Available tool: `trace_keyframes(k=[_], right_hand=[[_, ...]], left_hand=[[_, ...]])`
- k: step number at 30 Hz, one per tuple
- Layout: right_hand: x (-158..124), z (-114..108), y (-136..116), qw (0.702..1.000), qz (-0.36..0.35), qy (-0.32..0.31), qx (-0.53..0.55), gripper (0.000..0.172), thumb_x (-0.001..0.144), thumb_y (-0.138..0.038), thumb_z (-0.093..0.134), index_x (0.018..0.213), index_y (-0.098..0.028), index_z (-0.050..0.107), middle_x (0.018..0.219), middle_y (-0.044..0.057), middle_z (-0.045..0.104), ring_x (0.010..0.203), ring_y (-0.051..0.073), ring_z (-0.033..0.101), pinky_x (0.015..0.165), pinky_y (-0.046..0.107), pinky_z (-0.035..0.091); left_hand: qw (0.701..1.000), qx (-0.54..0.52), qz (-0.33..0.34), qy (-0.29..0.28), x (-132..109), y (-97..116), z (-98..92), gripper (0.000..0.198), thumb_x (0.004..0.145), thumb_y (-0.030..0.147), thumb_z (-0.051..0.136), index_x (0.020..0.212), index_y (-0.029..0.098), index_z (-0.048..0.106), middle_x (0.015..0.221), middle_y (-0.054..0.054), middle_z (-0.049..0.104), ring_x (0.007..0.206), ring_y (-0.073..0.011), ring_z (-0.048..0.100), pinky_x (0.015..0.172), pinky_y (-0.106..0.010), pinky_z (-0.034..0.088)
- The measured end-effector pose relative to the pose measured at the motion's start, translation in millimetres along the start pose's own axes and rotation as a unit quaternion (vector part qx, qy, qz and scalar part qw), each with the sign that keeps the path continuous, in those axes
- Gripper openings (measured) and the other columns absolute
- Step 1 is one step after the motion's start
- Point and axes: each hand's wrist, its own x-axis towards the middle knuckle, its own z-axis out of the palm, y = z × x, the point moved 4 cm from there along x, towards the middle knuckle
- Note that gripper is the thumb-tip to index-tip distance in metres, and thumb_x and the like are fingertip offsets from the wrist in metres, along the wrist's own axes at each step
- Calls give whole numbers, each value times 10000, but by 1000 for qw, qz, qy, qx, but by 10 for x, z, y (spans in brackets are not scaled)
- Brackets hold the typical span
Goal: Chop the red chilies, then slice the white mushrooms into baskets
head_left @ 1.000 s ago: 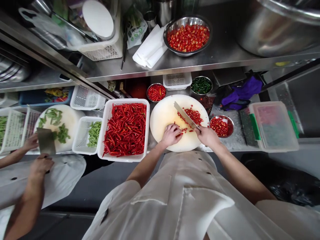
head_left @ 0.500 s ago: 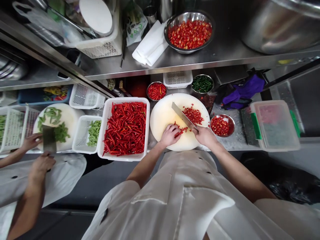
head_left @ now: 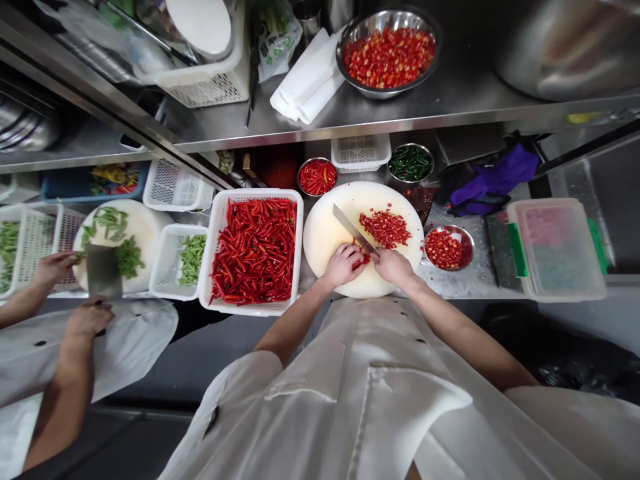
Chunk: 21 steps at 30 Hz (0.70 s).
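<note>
On the round white cutting board (head_left: 320, 220), my left hand (head_left: 344, 265) is curled over a few red chilies (head_left: 362, 259) and presses them down. My right hand (head_left: 394, 268) grips a knife (head_left: 353, 227), its blade slanting up and left across the board, close beside my left fingertips. Beyond the blade lies a pile of chopped red chili (head_left: 387, 228). A white basket (head_left: 299, 267) full of whole red chilies (head_left: 255, 250) stands to the left. Right of the board is a metal bowl (head_left: 470, 250) of cut chili.
A co-worker's hands (head_left: 89, 319) work at left with a cleaver (head_left: 103, 270) over greens. Behind the board stand bowls of red chilies (head_left: 318, 177) and green chilies (head_left: 411, 164). A metal shelf edge (head_left: 350, 132) runs above. A lidded plastic box (head_left: 557, 247) sits at right.
The knife and my right hand have moved left, nearer my left hand. The chopped pile now lies clear of the blade. The whole view has shifted slightly.
</note>
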Motion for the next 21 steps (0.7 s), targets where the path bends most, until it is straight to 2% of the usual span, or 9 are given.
trace_keyframes(k=[4, 9, 13, 17, 21], right_hand=[[-14, 17, -50, 1000, -10, -11, 1, 422, 1097, -395, 410, 1252, -160, 724, 1198, 196, 777, 1168, 292, 721, 907, 320, 510], [-9, 41, -113, 1000, -8, -21, 16, 433, 1104, -391, 384, 1328, -188, 695, 1270, 181, 759, 1164, 292, 723, 900, 328, 518], [-31, 47, -124, 999, -24, -21, 14, 423, 1092, -393, 417, 1267, -172, 732, 1225, 177, 776, 1162, 275, 720, 919, 304, 510], [-15, 91, -110, 1000, 8, -24, 11, 434, 1091, -403, 425, 1314, -164, 710, 1255, 192, 765, 1185, 285, 716, 926, 318, 512], [73, 112, -138, 999, -18, -30, 18, 414, 1088, -384, 443, 1290, -163, 729, 1282, 184, 761, 1226, 285, 700, 924, 298, 510]], left_hand=[[1000, 6, 0, -16, -22, -20, -10, 152, 980, 385, 668, 1030, 257, 732, 1205, -95, 660, 1252, -292, 543, 1117, -479, 505], [1000, -4, 24, -13, -19, -41, -5, 104, 980, 306, 640, 985, 248, 726, 1172, -94, 666, 1218, -270, 567, 1131, -474, 483], [999, 3, 29, -28, -23, -63, 25, 127, 986, 320, 626, 1004, 244, 726, 1155, -90, 669, 1199, -268, 571, 1124, -473, 481], [1000, 9, 26, -13, -19, -102, -5, 96, 972, 270, 614, 965, 240, 705, 1148, -84, 666, 1191, -265, 564, 1127, -458, 477], [1000, 11, 29, -5, 21, -139, -64, 77, 961, 254, 620, 933, 237, 690, 1091, -80, 664, 1143, -264, 576, 1088, -445, 493]])
